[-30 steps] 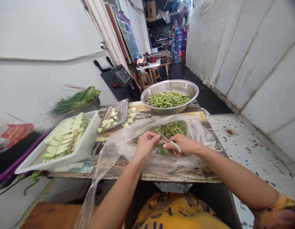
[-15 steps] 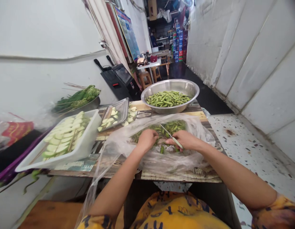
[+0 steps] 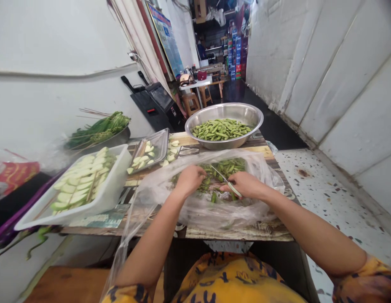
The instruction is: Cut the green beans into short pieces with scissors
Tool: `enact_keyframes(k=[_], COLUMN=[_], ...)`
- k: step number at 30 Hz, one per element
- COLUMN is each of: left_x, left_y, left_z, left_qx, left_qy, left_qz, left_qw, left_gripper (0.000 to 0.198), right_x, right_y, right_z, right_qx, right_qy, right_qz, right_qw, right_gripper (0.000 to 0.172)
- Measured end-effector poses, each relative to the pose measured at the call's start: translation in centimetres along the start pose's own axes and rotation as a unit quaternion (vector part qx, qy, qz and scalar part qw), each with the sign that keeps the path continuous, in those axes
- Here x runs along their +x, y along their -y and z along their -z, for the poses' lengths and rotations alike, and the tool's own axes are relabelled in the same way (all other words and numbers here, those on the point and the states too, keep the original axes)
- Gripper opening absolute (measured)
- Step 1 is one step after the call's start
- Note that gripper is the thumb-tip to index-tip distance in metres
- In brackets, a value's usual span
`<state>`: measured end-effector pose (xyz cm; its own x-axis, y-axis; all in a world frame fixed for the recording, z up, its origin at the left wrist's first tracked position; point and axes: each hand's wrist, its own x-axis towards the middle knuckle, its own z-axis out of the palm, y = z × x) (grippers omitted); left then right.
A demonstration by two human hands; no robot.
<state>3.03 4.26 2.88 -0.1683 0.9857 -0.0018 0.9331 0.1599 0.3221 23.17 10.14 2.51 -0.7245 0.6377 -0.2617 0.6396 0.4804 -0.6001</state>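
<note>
My right hand (image 3: 244, 185) is closed round a pair of scissors (image 3: 235, 189) with pale handles, the thin metal blades pointing up and left. To its left, my left hand (image 3: 189, 180) has its fingers bent together over the pods; whatever is between the fingertips is hidden. Both hands are over an opened clear plastic bag (image 3: 211, 214) spread on the table. Green soybean pods (image 3: 228, 166) lie inside the bag, with a few loose ones between my hands. Just behind the bag stands a wide steel basin (image 3: 225, 144) holding many more pods (image 3: 219, 129).
On the left, a white plastic tub (image 3: 110, 191) holds skewered pale green slices (image 3: 75, 187). A clear tray (image 3: 160, 147) with cut pieces sits behind it. Leafy greens (image 3: 110, 126) fill a bowl at the back left. The wooden-patterned table (image 3: 239, 233) ends close to my lap.
My left hand has shifted slightly up and left, away from the blades. The right hand keeps the scissors in nearly the same place. The whole view has moved slightly.
</note>
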Motion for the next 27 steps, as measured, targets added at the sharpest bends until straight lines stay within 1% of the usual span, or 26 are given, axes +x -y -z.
enact_keyframes(k=[3, 5, 7, 9, 10, 11, 13, 15, 16, 17, 18, 19, 21, 23, 25, 27], left_x=[0.1, 0.0, 0.0, -0.2, -0.3, -0.4, -0.6, -0.7, -0.8, -0.8, -0.8, -0.9, -1.1, -1.1, -0.7, 0.0], left_y=[-0.2, 0.1, 0.4, 0.8, 0.9, 0.9, 0.6, 0.3, 0.3, 0.2, 0.3, 0.4, 0.7, 0.9, 0.7, 0.2], left_z=[-0.7, -1.0, -1.1, -0.9, -0.8, -0.8, -0.7, -0.7, -0.7, -0.7, -0.6, -0.6, -0.3, 0.1, 0.2, -0.2], left_qx=[0.004, 0.002, -0.052, -0.169, -0.24, -0.309, -0.418, -0.495, -0.518, -0.528, -0.523, -0.503, -0.424, -0.325, -0.249, -0.2], left_qy=[0.017, 0.015, 0.0, -0.013, -0.007, 0.012, 0.066, 0.106, 0.116, 0.121, 0.118, 0.109, 0.079, 0.053, 0.033, 0.003], left_qz=[-0.026, -0.034, -0.034, -0.009, 0.017, 0.05, 0.107, 0.133, 0.136, 0.136, 0.137, 0.133, 0.099, 0.041, -0.005, -0.009], left_qw=[1.0, 0.999, 0.998, 0.985, 0.971, 0.95, 0.9, 0.852, 0.837, 0.83, 0.833, 0.847, 0.897, 0.943, 0.968, 0.98], left_gripper=[0.013, 0.01, 0.013, 0.02, 0.023, 0.026, 0.031, 0.034, 0.035, 0.036, 0.035, 0.034, 0.028, 0.023, 0.023, 0.026], right_x=[0.0, -0.1, -0.1, 0.0, 0.0, 0.0, 0.0, 0.0, 0.0, 0.0, 0.0, 0.1, 0.2, 0.3, 0.4, 0.4], right_y=[0.1, 0.1, 0.1, 0.0, -0.1, -0.1, -0.3, -0.4, -0.5, -0.5, -0.5, -0.5, -0.6, -0.7, -0.8, -0.9], right_z=[0.0, 0.0, 0.0, -0.1, -0.1, -0.2, -0.3, -0.4, -0.4, -0.5, -0.5, -0.5, -0.5, -0.5, -0.4, -0.4], right_qx=[-0.001, 0.0, -0.003, 0.006, 0.017, 0.034, 0.072, 0.1, 0.109, 0.114, 0.118, 0.12, 0.12, 0.113, 0.102, 0.09], right_qy=[0.001, 0.0, -0.002, 0.003, 0.011, 0.021, 0.043, 0.055, 0.058, 0.06, 0.062, 0.061, 0.052, 0.032, 0.014, 0.007], right_qz=[0.002, 0.006, 0.009, 0.013, 0.016, 0.022, 0.038, 0.048, 0.048, 0.046, 0.043, 0.039, 0.035, 0.03, 0.026, 0.027], right_qw=[1.0, 1.0, 1.0, 1.0, 1.0, 0.999, 0.996, 0.992, 0.991, 0.991, 0.99, 0.99, 0.991, 0.993, 0.994, 0.996], right_gripper=[0.053, 0.053, 0.053, 0.053, 0.052, 0.052, 0.051, 0.051, 0.052, 0.052, 0.052, 0.052, 0.052, 0.052, 0.053, 0.053])
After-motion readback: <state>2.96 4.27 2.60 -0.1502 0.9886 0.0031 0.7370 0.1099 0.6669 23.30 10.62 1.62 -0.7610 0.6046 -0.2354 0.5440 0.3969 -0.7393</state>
